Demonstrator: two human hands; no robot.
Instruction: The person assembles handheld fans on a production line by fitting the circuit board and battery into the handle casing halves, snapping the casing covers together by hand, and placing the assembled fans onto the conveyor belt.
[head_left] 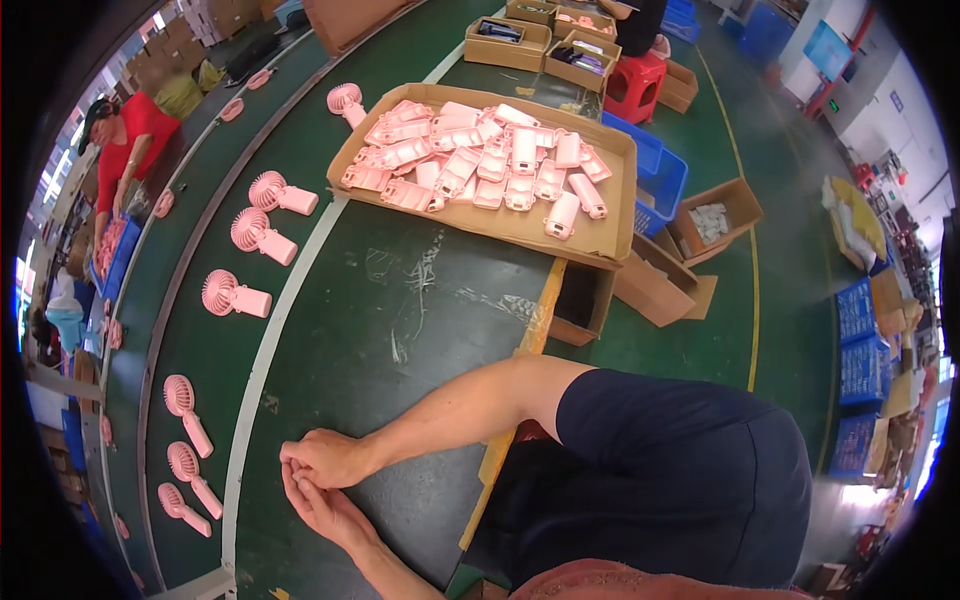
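My right hand (328, 458) is curled closed and lies against my left hand (322, 508) just below it, over the dark green worktop (380, 400). The left hand's fingers bend up against the right, closed as well. Whether anything is between them is hidden. Nearest to the hands, several pink handheld fans (190, 464) lie left of a pale rail. Farther along are more pink fans (237, 294), their round grilles pointing left. Beyond my right arm stands a shallow cardboard tray (480, 225), heaped with pink plastic fan-handle parts (523, 150).
A pale metal rail (290, 300) runs along the worktop's left side. Open cardboard boxes (655, 285) and blue crates (660, 190) stand at the right. A red stool (636, 85) is at the back. Across the line, a person in red (140, 145) reaches into a blue bin (118, 262).
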